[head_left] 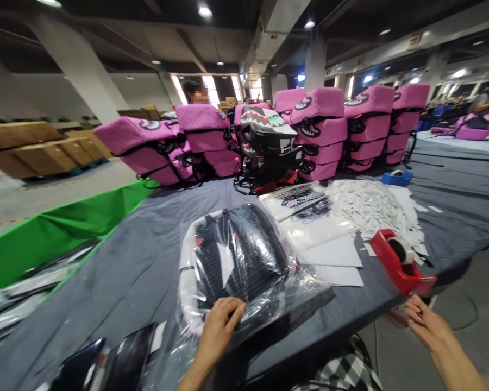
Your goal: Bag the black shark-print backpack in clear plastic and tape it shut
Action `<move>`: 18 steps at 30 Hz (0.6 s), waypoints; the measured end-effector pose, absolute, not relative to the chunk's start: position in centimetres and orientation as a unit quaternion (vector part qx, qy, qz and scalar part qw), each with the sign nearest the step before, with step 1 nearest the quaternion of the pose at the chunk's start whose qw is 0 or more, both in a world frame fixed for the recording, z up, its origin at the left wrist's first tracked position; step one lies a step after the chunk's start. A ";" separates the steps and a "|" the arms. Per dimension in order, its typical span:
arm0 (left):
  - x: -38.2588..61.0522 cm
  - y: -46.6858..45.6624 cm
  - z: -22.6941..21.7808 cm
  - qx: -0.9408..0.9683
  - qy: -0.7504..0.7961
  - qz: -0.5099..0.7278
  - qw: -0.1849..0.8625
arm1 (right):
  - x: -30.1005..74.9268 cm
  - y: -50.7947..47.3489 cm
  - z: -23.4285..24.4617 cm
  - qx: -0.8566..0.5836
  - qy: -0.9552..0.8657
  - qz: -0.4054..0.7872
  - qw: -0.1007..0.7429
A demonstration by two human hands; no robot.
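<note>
A black backpack in a clear plastic bag (238,258) lies on the grey table (118,271) in front of me. My left hand (220,325) rests on the bag's near edge with curled fingers pressing the plastic down. My right hand (426,321) is at the table's right edge, just below a red tape dispenser (401,262), fingers bent together; whether it holds any tape is too small to see.
Stacks of pink backpacks (330,133) and one black shark-print backpack (269,146) line the far side. Clear bags with printed sheets (309,212), white paper tags (370,206) and a blue tape holder (396,177) lie mid-table. Green cloth (57,233) covers the left. A person stands behind the stacks.
</note>
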State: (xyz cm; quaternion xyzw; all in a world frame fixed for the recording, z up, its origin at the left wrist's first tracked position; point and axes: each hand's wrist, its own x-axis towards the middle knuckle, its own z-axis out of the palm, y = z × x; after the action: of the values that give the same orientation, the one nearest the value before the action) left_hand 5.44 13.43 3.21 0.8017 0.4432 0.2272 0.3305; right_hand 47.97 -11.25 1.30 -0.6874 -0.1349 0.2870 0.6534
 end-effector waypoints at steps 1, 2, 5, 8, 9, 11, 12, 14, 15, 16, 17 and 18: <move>5.5 13.1 3.4 0.803 0.444 0.229 0.326 | 45.7 -9.6 1.0 -0.663 -0.146 0.335 0.653; 5.7 12.8 3.7 0.804 0.445 0.229 0.321 | 43.3 -7.9 1.3 -0.640 -0.168 0.390 0.640; 6.2 12.3 4.1 0.813 0.447 0.224 0.297 | 37.3 -2.7 4.5 -0.545 -0.313 0.554 0.545; 6.6 12.5 4.1 0.815 0.460 0.216 0.278 | 34.3 3.5 9.5 -0.457 -0.560 0.578 0.379; 6.7 12.6 4.1 0.813 0.466 0.216 0.273 | 33.7 5.8 10.9 -0.433 -0.629 0.564 0.315; 6.8 12.5 4.1 0.809 0.476 0.220 0.266 | 32.4 10.4 12.8 -0.394 -0.740 0.515 0.179; 6.8 12.5 4.0 0.807 0.479 0.224 0.265 | 31.7 12.4 13.2 -0.380 -0.786 0.475 0.113; 6.9 12.2 4.0 0.804 0.480 0.231 0.263 | 30.2 15.6 13.0 -0.364 -0.849 0.383 0.006; 7.0 12.1 4.0 0.804 0.480 0.232 0.263 | 29.6 16.7 12.6 -0.365 -0.865 0.343 -0.030; 7.0 12.0 4.1 0.804 0.481 0.232 0.261 | 29.1 17.6 12.1 -0.374 -0.871 0.314 -0.055; 7.0 12.0 4.1 0.804 0.483 0.232 0.259 | 28.9 18.2 11.6 -0.392 -0.869 0.294 -0.068; 7.0 11.9 4.2 0.803 0.485 0.231 0.258 | 28.9 18.7 11.2 -0.415 -0.863 0.279 -0.071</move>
State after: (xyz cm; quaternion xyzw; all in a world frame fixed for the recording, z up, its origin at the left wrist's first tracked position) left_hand 6.99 11.91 4.20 0.8032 0.4847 0.2314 0.2575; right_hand 28.90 18.67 11.22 -0.4145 -0.8632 0.2791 -0.0713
